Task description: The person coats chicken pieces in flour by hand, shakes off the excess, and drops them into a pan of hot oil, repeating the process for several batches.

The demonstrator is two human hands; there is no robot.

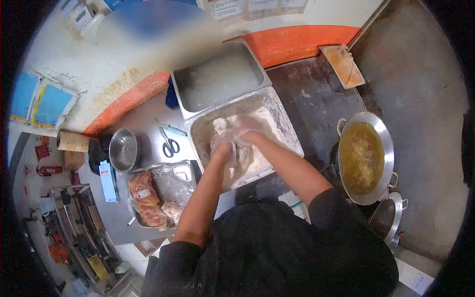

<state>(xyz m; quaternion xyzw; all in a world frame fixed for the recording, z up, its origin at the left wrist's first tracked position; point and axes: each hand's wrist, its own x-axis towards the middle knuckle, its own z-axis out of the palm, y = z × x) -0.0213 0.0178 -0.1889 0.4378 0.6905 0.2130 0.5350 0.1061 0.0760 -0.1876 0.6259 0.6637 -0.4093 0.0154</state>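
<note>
Both hands, in thin clear gloves, are inside a metal pan (pixel 290 129) of pale flour (pixel 257 156). My left hand (pixel 222 142) is closed around a flour-coated piece of food, perhaps meat (pixel 219 123), whose white end sticks up past the fingers. Just to its right, my right hand (pixel 246 129) is low over the flour, smeared by motion. Its fingers cannot be made out, nor whether anything is in them.
Behind the pan stands a second metal pan of cloudy liquid (pixel 220 79). At right are a wok of oil (pixel 363 158) with foam and an orange-filled tray (pixel 346 67). Leftward lie scissors (pixel 171 147), a steel bowl (pixel 123 150) and a tray with bagged meat (pixel 147 198).
</note>
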